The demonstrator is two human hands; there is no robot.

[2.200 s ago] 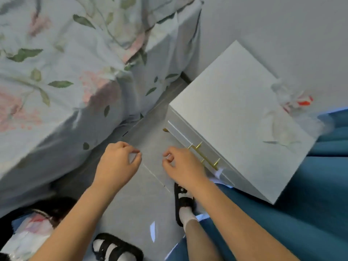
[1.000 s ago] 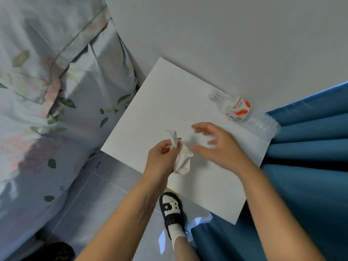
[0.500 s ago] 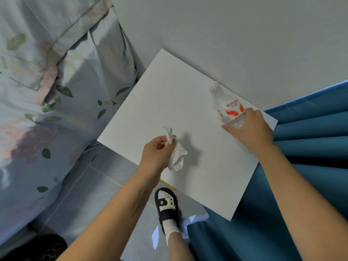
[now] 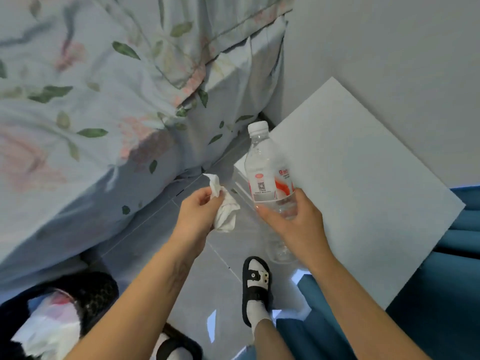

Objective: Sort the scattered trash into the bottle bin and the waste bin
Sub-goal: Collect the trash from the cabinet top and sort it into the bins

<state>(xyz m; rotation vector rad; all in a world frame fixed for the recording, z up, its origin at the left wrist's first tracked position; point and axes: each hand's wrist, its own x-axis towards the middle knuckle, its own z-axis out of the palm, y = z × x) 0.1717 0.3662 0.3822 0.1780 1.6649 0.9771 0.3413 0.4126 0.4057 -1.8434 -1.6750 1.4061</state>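
Note:
My right hand (image 4: 293,222) grips a clear plastic bottle (image 4: 265,172) with a white cap and a red-and-white label, held upright over the floor beside the white nightstand (image 4: 363,183). My left hand (image 4: 197,211) pinches a crumpled white tissue (image 4: 226,209) that hangs down from its fingers. The two hands are close together at the centre of the view. At the bottom left stands a dark mesh bin (image 4: 91,294) lined with a plastic bag that holds white and red trash.
A bed with a floral cover (image 4: 91,100) fills the left. Blue curtains (image 4: 441,307) hang at the right behind the nightstand. Grey tiled floor (image 4: 161,229) runs between bed and nightstand. My feet in black-and-white sandals (image 4: 255,284) stand below the hands.
My right hand has lifted the bottle off the nightstand and brought it left over the floor. The left hand still holds the tissue. The view has turned down, bringing the bin into sight.

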